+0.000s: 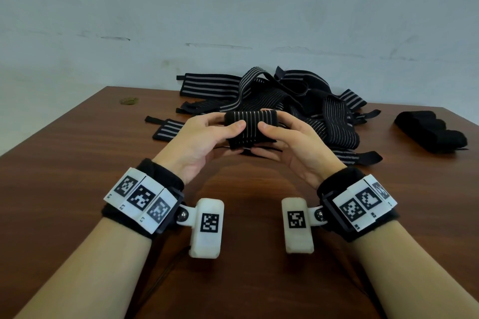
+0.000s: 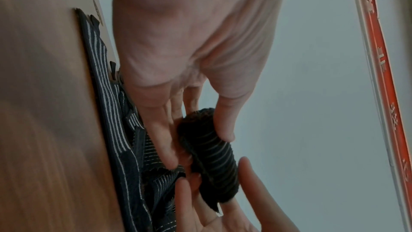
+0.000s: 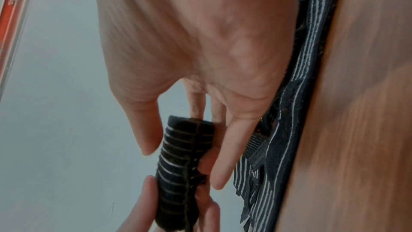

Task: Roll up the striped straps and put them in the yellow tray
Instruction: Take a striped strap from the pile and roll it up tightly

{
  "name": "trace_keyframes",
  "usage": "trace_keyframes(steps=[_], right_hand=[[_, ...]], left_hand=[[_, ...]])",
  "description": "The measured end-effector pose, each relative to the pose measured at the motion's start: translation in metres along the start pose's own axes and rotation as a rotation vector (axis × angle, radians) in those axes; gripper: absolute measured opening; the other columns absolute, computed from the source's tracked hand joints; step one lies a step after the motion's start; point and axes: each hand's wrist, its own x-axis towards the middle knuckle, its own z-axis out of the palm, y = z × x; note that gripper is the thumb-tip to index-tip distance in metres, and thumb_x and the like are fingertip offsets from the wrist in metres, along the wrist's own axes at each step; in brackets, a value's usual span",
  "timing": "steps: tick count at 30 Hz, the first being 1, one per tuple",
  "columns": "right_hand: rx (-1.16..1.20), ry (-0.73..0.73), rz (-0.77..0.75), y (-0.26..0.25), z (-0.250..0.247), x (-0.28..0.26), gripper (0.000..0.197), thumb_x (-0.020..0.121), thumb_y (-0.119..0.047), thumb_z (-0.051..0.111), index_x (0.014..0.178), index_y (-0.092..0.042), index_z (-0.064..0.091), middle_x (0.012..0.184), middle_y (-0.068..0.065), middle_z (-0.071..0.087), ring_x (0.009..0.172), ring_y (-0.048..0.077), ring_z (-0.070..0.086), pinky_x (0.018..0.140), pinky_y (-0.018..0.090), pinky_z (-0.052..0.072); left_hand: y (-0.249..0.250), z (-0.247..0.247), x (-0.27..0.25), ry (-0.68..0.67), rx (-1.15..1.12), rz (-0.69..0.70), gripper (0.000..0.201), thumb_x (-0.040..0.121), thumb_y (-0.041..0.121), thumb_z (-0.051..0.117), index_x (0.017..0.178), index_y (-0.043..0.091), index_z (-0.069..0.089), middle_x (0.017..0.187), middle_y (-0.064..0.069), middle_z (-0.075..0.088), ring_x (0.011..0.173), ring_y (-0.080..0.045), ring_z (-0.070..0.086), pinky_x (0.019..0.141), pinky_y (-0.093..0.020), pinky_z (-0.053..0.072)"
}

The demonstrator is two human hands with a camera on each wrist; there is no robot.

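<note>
- the brown wooden surface runs back to a far edge just before the pale wall; its left edge slants off toward you on the left side.
- the pile of striped straps sits at the back middle, and some of its ends reach the far edge.
- a single strap end lies flat just left of your left hand.
- a plain black bundle rests near the right side, well apart from the pile.
- a small dark spot marks the wood near the far left corner.
- the open room is the bare wood in front of you, between your forearms and out to the left; the back middle is crowded with straps.
- the rolled strap is held up above the surface, just in front of the pile, lying crosswise between your hands.
- your left hand has its grip clamped on the left end of the roll: thumb on the near face, fingers curled behind and under it.
- your right hand mirrors it, grip clamped on the right end, thumb on the near face, fingers wrapped round the far side.
- the two thumb tips are close together near the roll's middle, not touching.
- in the left wrist view the roll sits between the thumb and the fingers, with the pile against the wood behind.
- in the right wrist view a stitched seam runs along the roll.
- both wrists are lifted off the wood, palms facing each other; each carries a band with white marker tags.
</note>
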Motion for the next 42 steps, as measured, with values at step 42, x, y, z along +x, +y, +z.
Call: trace_keyframes(steps=[42], right_hand=[[-0.443, 0.89, 0.369, -0.104, -0.373, -0.106, 0.035, 0.1, 0.003, 0.057, 0.134, 0.007, 0.055, 0.091, 0.015, 0.064, 0.076, 0.025, 0.068, 0.058, 0.031, 0.059]], left_hand=[[-0.079, 0.426, 0.08, -0.345, -0.075, -0.357, 0.064, 0.11, 0.05, 0.036, 0.152, 0.002, 0.044, 0.155, -0.013, 0.049, 0.139, -0.029, 0.05, 0.105, -0.041, 0.046]])
